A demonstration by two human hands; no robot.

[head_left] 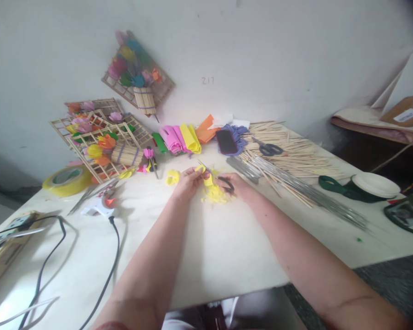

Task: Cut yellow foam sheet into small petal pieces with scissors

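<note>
My left hand (189, 182) is closed in a pinch on a small yellow foam piece (207, 179) over the white table (206, 256). My right hand (237, 185) grips black-handled scissors (217, 176), whose blades point up-left toward the yellow piece. A heap of yellow foam scraps (215, 195) lies just under both hands. A curled yellow foam petal (172, 177) rests to the left of my left hand.
Rolled foam sheets (182, 137) and a phone (226, 141) lie behind. Wooden sticks (289, 151), metal wires (306, 192) and a second pair of scissors (270, 149) lie right. A glue gun (99, 205), yellow tape (67, 180) and stick flower racks (103, 142) sit left.
</note>
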